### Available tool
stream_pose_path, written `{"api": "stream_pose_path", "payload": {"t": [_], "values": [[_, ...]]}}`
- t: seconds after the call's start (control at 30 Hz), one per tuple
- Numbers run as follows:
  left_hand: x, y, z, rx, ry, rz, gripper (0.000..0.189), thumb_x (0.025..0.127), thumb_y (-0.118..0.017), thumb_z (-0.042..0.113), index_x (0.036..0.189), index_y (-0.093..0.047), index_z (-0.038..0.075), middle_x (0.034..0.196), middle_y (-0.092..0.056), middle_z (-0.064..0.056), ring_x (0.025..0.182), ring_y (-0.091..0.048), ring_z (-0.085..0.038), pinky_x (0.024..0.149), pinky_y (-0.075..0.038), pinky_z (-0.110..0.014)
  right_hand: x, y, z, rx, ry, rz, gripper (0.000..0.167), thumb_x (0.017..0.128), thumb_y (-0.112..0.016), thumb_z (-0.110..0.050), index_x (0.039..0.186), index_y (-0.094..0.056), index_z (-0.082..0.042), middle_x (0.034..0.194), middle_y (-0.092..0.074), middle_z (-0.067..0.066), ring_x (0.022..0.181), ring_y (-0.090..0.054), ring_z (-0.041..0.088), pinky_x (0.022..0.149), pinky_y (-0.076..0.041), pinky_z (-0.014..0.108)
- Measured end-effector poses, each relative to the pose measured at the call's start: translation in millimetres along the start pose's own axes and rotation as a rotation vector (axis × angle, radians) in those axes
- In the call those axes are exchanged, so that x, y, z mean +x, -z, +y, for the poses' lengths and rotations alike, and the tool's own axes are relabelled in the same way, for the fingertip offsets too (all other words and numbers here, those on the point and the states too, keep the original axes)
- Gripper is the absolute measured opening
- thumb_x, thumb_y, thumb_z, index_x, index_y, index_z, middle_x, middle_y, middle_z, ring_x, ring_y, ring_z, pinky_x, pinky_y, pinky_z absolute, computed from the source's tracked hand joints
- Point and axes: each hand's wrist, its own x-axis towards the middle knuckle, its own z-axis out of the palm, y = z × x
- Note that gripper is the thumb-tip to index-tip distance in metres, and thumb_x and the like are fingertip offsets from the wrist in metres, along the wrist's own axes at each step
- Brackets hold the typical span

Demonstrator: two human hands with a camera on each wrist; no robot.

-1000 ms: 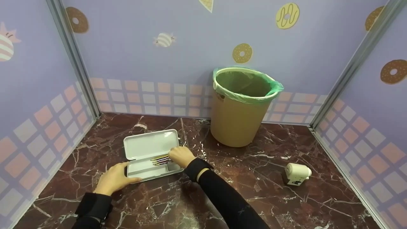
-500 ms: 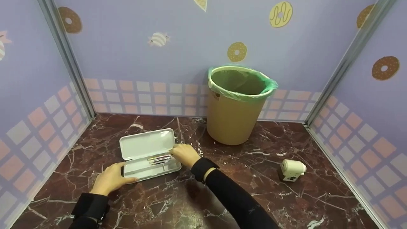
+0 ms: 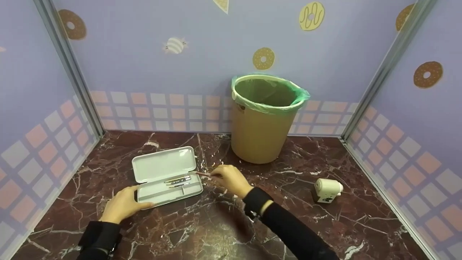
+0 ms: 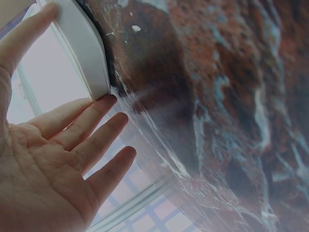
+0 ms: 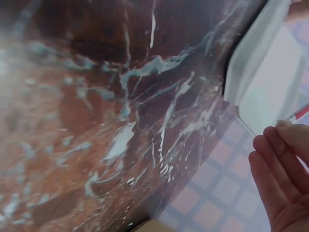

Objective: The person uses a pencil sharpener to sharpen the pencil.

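Observation:
A white pencil case [image 3: 158,195] lies with its lid [image 3: 164,164] swung back on the dark marbled table. Several pencils [image 3: 178,180] sit together in its tray. My left hand [image 3: 122,206] grips the case's left end, thumb on the front edge and fingers at the side; in the left wrist view the fingertips meet the case's corner [image 4: 99,82]. Just right of the case, my right hand [image 3: 232,178] pinches a reddish pencil [image 3: 202,173], its free end pointing left over the case. The right wrist view shows this pencil [image 5: 301,113] between thumb and fingers.
Behind the right hand stands a tan waste bin [image 3: 258,133] with a green liner. A cream, box-shaped pencil sharpener [image 3: 327,190] is at the right. Small white scraps are scattered near the bin. Patterned walls [image 3: 202,72] enclose the table's back and sides.
My right hand has drawn back rightward from over the case, bringing the reddish pencil into sight. The left hand keeps its hold on the case. The head view has shifted slightly.

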Motion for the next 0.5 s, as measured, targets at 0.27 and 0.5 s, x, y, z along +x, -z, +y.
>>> {"api": "stream_pose_path", "payload": {"t": [0.27, 0.5], "values": [[2.3, -0.5, -0.4, 0.007, 0.007, -0.007, 0.096, 0.079, -0.081, 0.056, 0.147, -0.049, -0.004, 0.143, -0.055, -0.035, 0.127, -0.054, -0.056, 0.098, -0.048, -0.069, -31.8, 23.6, 3.4, 0.207, -0.089, 0.135, 0.012, 0.09, -0.074, -0.007, 0.1, -0.079, -0.001, 0.098, -0.08, 0.013, 0.088, -0.076, 0.026, 0.085, -0.062, 0.037], [0.8, -0.4, 1.7, 0.042, -0.017, 0.023, 0.093, 0.08, -0.082, 0.053, 0.145, -0.051, -0.004, 0.14, -0.055, -0.037, 0.125, -0.055, -0.057, 0.097, -0.048, -0.069, -68.8, 36.2, 0.4, 0.344, -0.192, 0.201, 0.015, 0.091, -0.074, -0.011, 0.101, -0.079, 0.0, 0.099, -0.08, 0.015, 0.084, -0.078, 0.026, 0.079, -0.062, 0.026]]}}
